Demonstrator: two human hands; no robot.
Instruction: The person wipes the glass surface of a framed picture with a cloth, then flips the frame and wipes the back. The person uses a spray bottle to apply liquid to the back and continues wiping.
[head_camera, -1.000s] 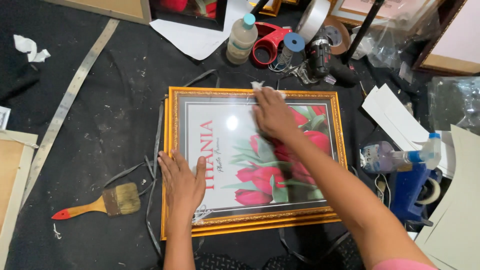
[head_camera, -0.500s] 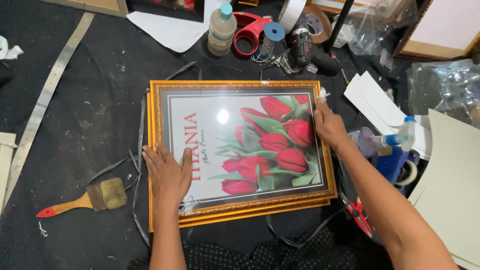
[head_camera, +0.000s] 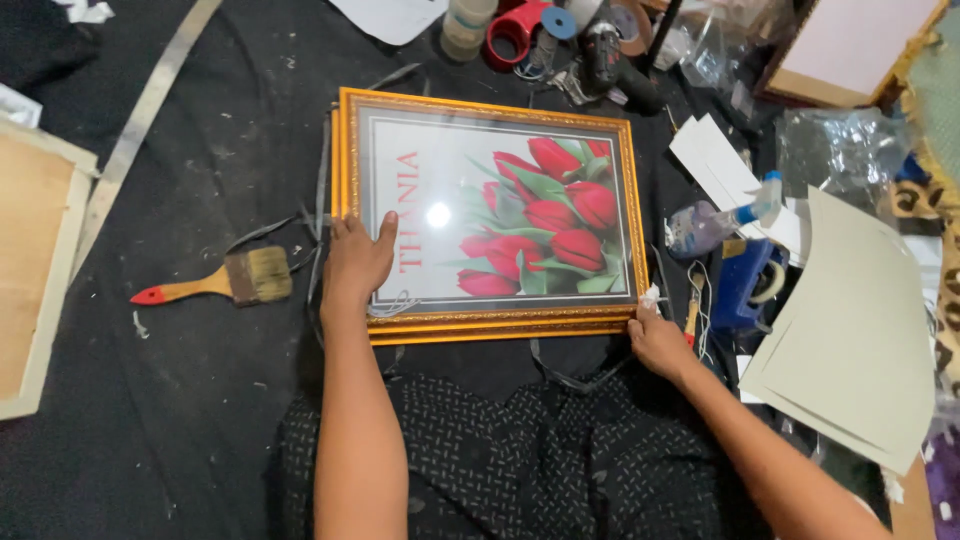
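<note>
A gold picture frame (head_camera: 480, 103) with a print of red tulips under glass lies flat on the black cloth. My left hand (head_camera: 355, 265) rests flat on its lower left part, with the fingers spread over the frame edge and the glass. My right hand (head_camera: 657, 343) is at the frame's lower right corner, closed around a small white wad of cloth (head_camera: 650, 296) that pokes out above the fingers and touches the corner.
A paintbrush (head_camera: 215, 285) with a red-tipped handle lies left of the frame. A spray bottle (head_camera: 715, 222), a blue tape dispenser (head_camera: 745, 285) and grey card sheets (head_camera: 850, 330) are on the right. A wooden board (head_camera: 30, 260) is at the far left, and tape rolls (head_camera: 515, 30) and a drill (head_camera: 610, 60) are above.
My right hand has swept from the top middle of the glass to the right edge, then down to the lower right corner. My left hand has stayed on the frame's left side.
</note>
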